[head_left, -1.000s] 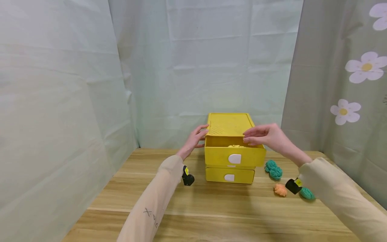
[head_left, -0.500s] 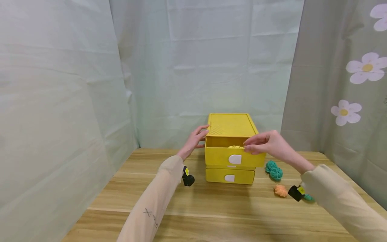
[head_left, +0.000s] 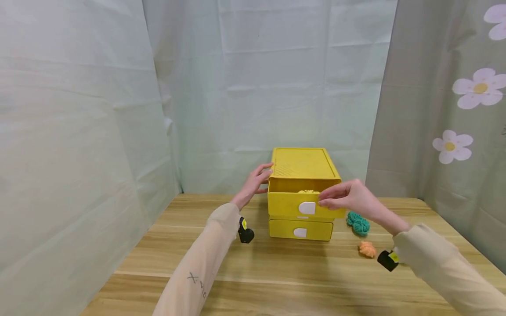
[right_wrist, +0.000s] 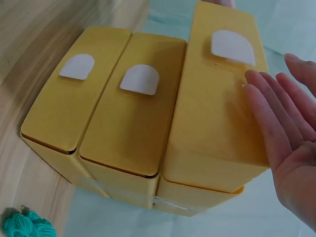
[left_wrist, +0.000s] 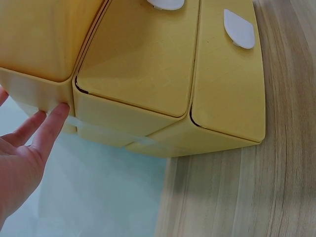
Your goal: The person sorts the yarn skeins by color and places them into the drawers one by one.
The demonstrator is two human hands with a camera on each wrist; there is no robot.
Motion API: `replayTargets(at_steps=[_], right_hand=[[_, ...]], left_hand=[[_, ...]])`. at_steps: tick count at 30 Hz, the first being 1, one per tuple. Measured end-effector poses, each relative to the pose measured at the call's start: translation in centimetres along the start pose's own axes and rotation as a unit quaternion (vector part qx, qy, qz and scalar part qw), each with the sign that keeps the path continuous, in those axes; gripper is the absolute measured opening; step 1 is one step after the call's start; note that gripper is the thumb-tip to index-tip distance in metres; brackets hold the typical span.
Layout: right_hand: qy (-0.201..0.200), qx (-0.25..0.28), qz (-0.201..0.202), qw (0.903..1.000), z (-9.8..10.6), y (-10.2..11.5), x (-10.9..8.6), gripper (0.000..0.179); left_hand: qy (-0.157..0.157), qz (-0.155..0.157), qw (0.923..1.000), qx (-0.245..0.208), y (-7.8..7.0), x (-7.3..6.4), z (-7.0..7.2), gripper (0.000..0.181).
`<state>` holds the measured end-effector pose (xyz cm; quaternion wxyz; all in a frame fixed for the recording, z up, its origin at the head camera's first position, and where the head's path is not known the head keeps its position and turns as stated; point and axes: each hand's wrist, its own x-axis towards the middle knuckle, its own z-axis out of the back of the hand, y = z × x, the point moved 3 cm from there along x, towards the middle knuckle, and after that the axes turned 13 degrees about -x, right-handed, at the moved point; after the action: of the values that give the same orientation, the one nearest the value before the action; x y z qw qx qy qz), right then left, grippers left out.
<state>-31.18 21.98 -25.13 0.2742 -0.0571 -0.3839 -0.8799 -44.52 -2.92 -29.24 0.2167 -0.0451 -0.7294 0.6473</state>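
A yellow drawer cabinet [head_left: 304,162] stands at the back of the table, its top drawer [head_left: 286,204] pulled out and the lower drawers in. Inside the top drawer a small yellow bundle [head_left: 308,191] shows just above the front edge. My left hand [head_left: 252,183] rests its extended fingertips on the cabinet's left side, as the left wrist view also shows. At the front of the top drawer, right of its white handle [head_left: 307,208], is my right hand [head_left: 352,198]. Its fingers [right_wrist: 266,103] are fairly straight and touch the drawer front, holding nothing.
Teal yarn balls [head_left: 359,224] lie on the wooden table [head_left: 276,276] to the right of the cabinet, with an orange yarn bundle [head_left: 367,249] nearer. A pale curtain [head_left: 276,79] hangs behind, and a flowered curtain [head_left: 446,109] on the right.
My right hand has come down from above the drawer's opening to its front face. The right sleeve now covers the nearer teal ball. My left hand stays on the cabinet's side.
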Motion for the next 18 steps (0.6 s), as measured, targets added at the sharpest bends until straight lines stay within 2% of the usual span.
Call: replayTargets(at_steps=[7, 15, 18], right_hand=[[-0.015, -0.052, 0.007, 0.9985, -0.9, -0.3, -0.3, 0.029], [-0.037, -0.071, 0.008, 0.9968, -1.6, -0.5, -0.2, 0.025], [-0.05, -0.069, 0.002, 0.9964, -2.0, -0.4, -0.3, 0.023]], left_hand=[[0.002, 0.0, 1.0, 0.0, -0.1, 0.0, -0.1, 0.041], [0.011, 0.007, 0.9999, -0.007, -0.2, -0.1, -0.1, 0.043], [0.02, 0.009, 0.9997, -0.008, -0.8, -0.5, -0.3, 0.045]])
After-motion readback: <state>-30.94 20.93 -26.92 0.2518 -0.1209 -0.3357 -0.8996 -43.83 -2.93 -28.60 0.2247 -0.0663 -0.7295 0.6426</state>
